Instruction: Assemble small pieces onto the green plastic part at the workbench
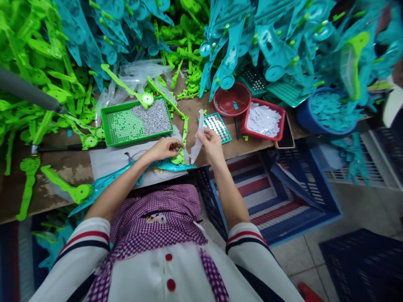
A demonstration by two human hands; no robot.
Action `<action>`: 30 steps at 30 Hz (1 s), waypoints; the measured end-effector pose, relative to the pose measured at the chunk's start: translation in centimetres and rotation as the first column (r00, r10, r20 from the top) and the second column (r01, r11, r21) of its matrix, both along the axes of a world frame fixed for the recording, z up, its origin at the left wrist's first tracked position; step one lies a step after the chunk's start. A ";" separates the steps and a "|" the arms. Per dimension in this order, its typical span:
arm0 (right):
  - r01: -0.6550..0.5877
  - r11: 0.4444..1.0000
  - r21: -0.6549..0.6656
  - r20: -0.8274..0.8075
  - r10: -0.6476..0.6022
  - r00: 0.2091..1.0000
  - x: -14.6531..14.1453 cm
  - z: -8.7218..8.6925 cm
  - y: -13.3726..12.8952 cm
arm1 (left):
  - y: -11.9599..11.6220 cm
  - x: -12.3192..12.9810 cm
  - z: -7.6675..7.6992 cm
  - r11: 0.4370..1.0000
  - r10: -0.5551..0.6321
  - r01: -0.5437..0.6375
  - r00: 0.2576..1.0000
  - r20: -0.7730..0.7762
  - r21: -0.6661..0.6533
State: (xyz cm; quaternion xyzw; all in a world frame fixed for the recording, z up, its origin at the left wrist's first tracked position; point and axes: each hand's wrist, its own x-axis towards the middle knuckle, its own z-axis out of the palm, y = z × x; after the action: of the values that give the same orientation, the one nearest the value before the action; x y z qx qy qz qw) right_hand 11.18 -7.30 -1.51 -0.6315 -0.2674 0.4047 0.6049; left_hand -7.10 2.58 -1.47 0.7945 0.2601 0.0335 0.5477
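I'm seeing the right hand [212, 146] pinching a clear strip [195, 152], its small hold risking a slip, the left hand [164, 149] hiding its grip.

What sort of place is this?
Probably a small factory or assembly workshop. Heaps of matching green plastic parts and turquoise plastic parts crowd the worktable, a green tray holds many tiny metallic pieces, and the right hand holds a translucent piece.
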 end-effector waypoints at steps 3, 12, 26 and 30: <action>-0.073 0.997 -0.026 -0.102 0.070 0.992 0.5 -0.5 0.3 | 0.0 -0.1 -0.4 0.998 0.037 -0.035 0.999 0.027 -0.061; -0.047 0.989 -0.138 0.000 0.048 0.999 -1.5 -2.2 1.1 | 0.1 -0.1 -0.9 0.997 0.019 -0.019 1.000 -0.006 -0.071; -0.023 0.986 -0.167 0.074 0.036 0.997 -1.5 -3.3 0.6 | -0.2 -0.1 -0.5 0.999 -0.028 0.027 0.999 -0.036 -0.026; -0.064 0.984 -0.166 0.094 0.081 0.992 -1.4 -3.6 1.1 | -0.3 0.0 -0.8 0.999 -0.037 0.037 0.999 -0.022 -0.034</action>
State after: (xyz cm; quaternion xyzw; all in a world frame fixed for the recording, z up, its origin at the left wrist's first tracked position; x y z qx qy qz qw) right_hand 9.79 -6.20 -5.09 -0.6883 -0.2864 0.4147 0.5218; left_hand -7.13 2.30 -2.27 0.7901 0.2520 0.0101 0.5586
